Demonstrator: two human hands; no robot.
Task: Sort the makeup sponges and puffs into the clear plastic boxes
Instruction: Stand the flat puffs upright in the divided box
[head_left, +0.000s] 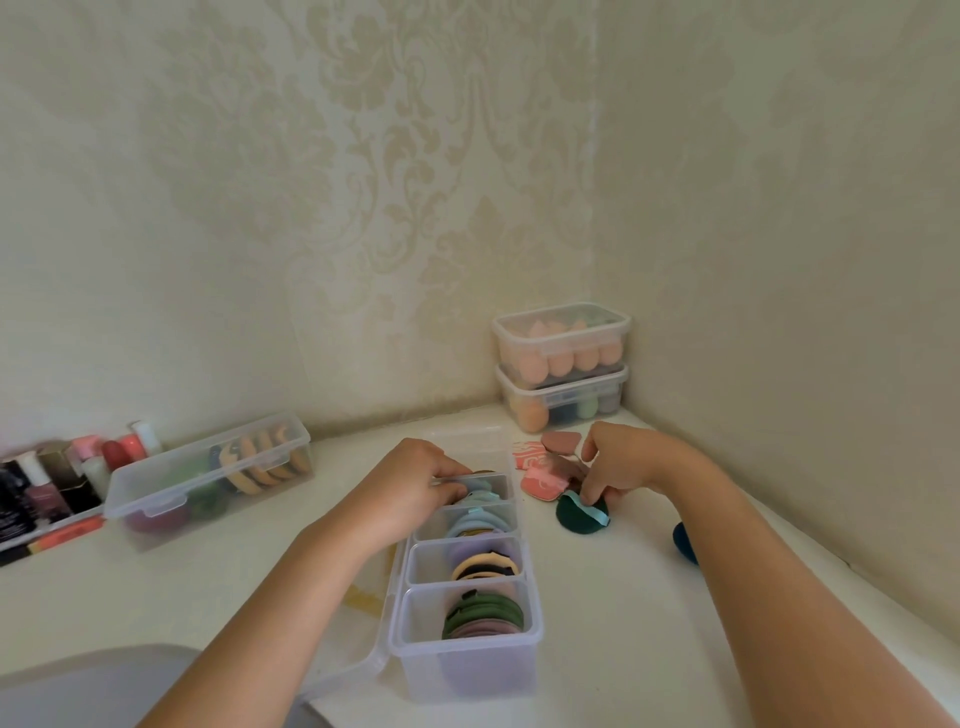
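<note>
Right hand (618, 462) pinched dark green puff (574, 518); left hand (415, 480) gripped light-blue puffs (480, 491) in divided box (467, 670). Pick-up step. Next, probably: lift, slot upright among nearest compartment's green puffs (483, 610).

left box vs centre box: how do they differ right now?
Left box has its lid on; centre box is open. Centre box is split into four compartments; left box shows no dividers. Left hand is at centre box's far end; nothing touches left box. Both are long, clear plastic and hold round puffs.
</note>
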